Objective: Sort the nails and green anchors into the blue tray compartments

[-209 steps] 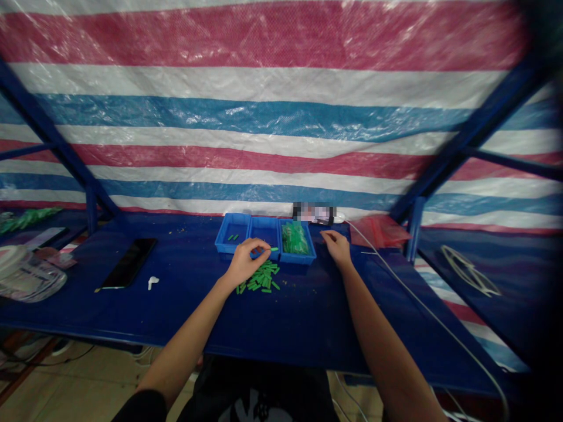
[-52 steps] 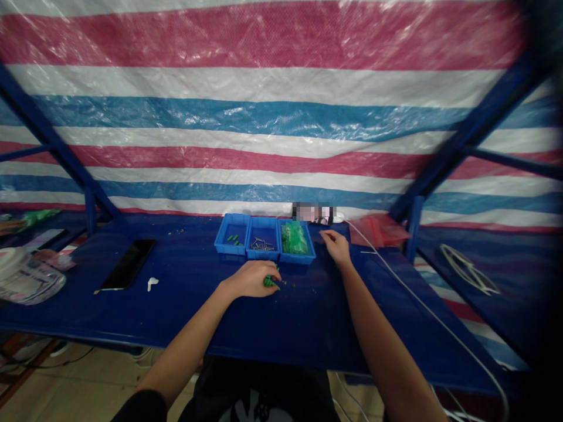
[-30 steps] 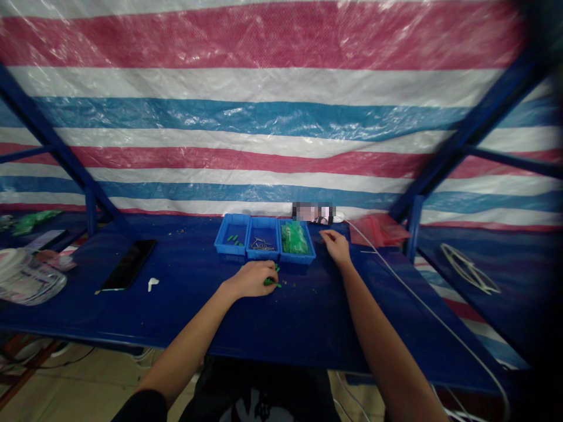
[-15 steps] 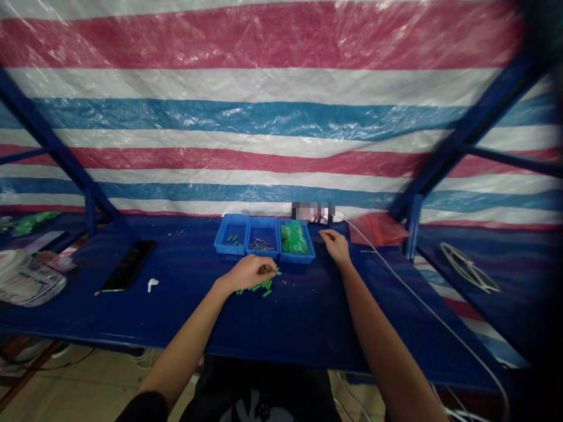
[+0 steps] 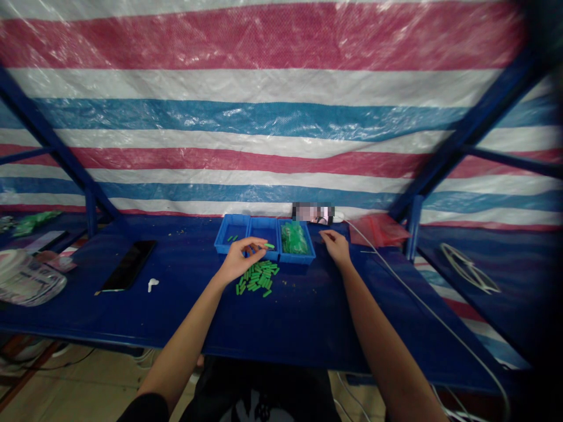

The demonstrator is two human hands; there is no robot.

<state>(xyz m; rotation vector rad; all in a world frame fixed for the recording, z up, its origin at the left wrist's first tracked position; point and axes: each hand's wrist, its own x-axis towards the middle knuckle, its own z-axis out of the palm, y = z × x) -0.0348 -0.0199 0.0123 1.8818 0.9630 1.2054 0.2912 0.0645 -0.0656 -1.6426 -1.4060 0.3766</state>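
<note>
My left hand (image 5: 241, 259) is raised over the near edge of the middle bin, its fingertips pinching a small green plastic piece (image 5: 269, 246). Three blue plastic bins stand side by side. The left bin (image 5: 231, 233) holds a few green pieces, and the right bin (image 5: 297, 253) holds a bundle of green pieces in clear plastic. My hand hides most of the middle bin (image 5: 269, 233). A loose pile of green pieces (image 5: 256, 278) lies on the blue tabletop below my left hand. My right hand (image 5: 336, 246) rests on the table beside the right bin, holding nothing.
A black phone (image 5: 127, 265) and a white earbud (image 5: 152, 285) lie left of the hands. A clear plastic container (image 5: 26, 280) sits at the far left. A red plastic bag (image 5: 378, 229) and a white cable (image 5: 417, 287) lie to the right. Blue metal posts (image 5: 411, 227) frame the table.
My left hand has risen from the green pile to the middle bin with a green piece in its fingers, uncovering the pile. My right hand has not moved.
</note>
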